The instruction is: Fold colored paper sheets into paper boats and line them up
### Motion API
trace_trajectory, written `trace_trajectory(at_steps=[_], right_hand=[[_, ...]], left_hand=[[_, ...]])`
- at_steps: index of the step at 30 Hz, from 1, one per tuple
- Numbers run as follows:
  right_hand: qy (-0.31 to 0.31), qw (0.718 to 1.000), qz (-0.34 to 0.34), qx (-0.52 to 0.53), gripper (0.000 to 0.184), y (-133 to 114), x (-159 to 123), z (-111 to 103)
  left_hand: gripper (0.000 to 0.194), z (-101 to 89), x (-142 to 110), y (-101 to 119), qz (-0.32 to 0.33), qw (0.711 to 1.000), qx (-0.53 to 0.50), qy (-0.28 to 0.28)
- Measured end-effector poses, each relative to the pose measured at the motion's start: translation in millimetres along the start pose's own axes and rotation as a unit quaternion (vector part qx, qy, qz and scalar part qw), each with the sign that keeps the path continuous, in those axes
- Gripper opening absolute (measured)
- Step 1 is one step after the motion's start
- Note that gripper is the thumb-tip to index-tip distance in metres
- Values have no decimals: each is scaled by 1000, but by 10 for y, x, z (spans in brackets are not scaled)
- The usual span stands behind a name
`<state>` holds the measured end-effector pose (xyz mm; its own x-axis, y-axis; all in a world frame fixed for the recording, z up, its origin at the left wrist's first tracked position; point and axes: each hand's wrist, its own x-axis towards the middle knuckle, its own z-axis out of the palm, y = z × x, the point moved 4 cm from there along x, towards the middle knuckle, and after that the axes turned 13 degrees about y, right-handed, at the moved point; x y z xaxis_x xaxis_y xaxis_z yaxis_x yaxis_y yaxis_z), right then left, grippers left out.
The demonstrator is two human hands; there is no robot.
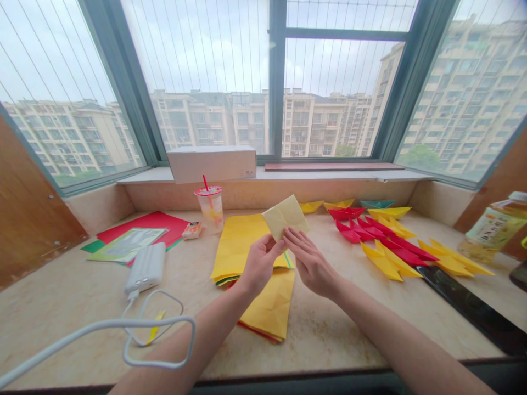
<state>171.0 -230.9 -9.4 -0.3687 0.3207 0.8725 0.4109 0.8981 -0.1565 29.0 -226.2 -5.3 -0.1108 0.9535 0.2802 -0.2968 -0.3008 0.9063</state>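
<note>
Both hands hold up a folded pale yellow paper square (285, 216) above the counter. My left hand (259, 265) pinches its lower left corner between thumb and fingers. My right hand (312, 264) grips the lower edge with its fingers pressed against the paper. Beneath the hands lies a stack of yellow paper sheets (241, 244), and a second folded yellow stack (272, 310) lies nearer to me with red and green edges showing under it.
Folded red and yellow paper boats (382, 237) lie in rows at the right. A plastic cup with a red straw (210, 207), a white power bank (146, 266) with its cable, red paper sheets (142, 224), a bottle (494, 226) and a black phone (469, 307) stand around.
</note>
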Motion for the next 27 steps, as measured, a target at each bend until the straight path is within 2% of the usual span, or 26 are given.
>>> trace_trajectory(at_steps=[2,4,7,9,13,16,20,27], right_hand=[[38,999,22,12,60,18,36,-81],[110,992,63,7,53,66,68,-199],[213,965,155,-5,45,186,70,-346],[237,945,223,24,42,272,47,-367],[177,909,340,164,42,365,-5,-220],[151,883,381,227,43,356,-30,-131],[146,871,390,262,42,304,-7,-124],[129,878,380,260,44,201,35,-161]], left_hand=[[40,-13,20,0,-3,1000,-7,4],[42,-21,27,-4,-12,1000,-11,6],[41,-14,17,-28,-35,999,-16,-8],[40,-10,7,-44,-49,999,-18,-16],[43,-4,-12,-39,-65,998,-6,-22],[48,-4,-29,-8,-55,998,18,-19],[53,-18,-34,-14,-55,996,66,-15],[57,-60,-38,-127,-128,980,111,-101]])
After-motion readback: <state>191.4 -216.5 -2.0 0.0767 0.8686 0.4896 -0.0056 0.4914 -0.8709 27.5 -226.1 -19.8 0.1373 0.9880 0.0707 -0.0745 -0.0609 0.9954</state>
